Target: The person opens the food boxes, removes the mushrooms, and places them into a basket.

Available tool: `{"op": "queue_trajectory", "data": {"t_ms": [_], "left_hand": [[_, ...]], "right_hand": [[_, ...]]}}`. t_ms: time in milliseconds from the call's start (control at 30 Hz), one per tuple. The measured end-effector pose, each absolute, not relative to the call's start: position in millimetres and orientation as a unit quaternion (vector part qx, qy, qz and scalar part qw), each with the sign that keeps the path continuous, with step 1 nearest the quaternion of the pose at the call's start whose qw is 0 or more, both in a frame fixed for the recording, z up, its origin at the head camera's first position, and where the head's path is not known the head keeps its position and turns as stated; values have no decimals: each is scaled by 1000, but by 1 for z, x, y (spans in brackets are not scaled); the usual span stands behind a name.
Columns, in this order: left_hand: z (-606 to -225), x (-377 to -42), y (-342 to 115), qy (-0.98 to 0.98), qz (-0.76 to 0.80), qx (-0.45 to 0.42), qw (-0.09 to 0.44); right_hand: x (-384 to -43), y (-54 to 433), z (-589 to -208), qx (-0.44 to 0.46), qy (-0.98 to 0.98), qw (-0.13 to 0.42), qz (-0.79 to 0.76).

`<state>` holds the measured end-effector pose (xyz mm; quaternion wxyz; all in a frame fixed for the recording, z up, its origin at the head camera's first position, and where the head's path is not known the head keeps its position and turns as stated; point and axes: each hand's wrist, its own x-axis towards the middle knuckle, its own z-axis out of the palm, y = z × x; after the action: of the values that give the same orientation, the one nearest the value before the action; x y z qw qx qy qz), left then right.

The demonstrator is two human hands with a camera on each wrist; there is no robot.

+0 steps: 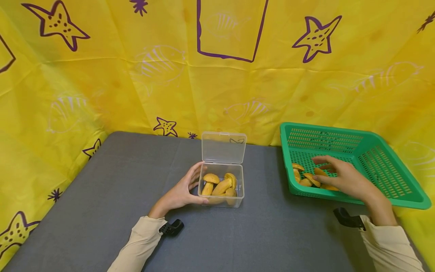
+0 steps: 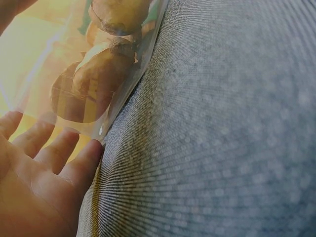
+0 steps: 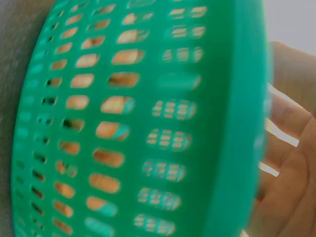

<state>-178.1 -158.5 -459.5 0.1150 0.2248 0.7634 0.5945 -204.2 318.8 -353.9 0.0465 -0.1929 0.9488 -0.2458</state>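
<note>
A clear plastic box (image 1: 221, 202) stands on the table with its lid (image 1: 224, 147) flipped up at the back. Several brown mushrooms (image 1: 222, 187) lie inside it. My left hand (image 1: 180, 192) holds the box by its left side, thumb at the front corner and fingers along the side toward the back. In the left wrist view its fingertips (image 2: 89, 153) meet the clear wall. To the right, my right hand (image 1: 350, 179) reaches over the near rim of a green basket (image 1: 367, 143), fingers spread and gently bent above more mushrooms (image 1: 307, 180). Basket wall hides its fingertips in the right wrist view.
A grey cloth covers the table (image 1: 265, 234). Behind it and at the sides hangs a yellow curtain (image 1: 217, 83) with starfish and fish drawings. The basket's slotted near wall (image 3: 148, 123) rises between the right wrist camera and the mushrooms. Each wrist wears a black strap mount.
</note>
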Motion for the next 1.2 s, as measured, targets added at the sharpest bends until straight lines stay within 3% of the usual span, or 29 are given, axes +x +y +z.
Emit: {"op": "queue_trajectory", "data": {"t_ms": [233, 1200], "left_hand": [[-459, -178, -160, 766, 593, 223, 114], [-459, -178, -159, 765, 594, 222, 117]], "right_hand": [[-201, 300, -345, -222, 941, 11, -255], [-195, 201, -342, -320, 899, 18, -297]]}}
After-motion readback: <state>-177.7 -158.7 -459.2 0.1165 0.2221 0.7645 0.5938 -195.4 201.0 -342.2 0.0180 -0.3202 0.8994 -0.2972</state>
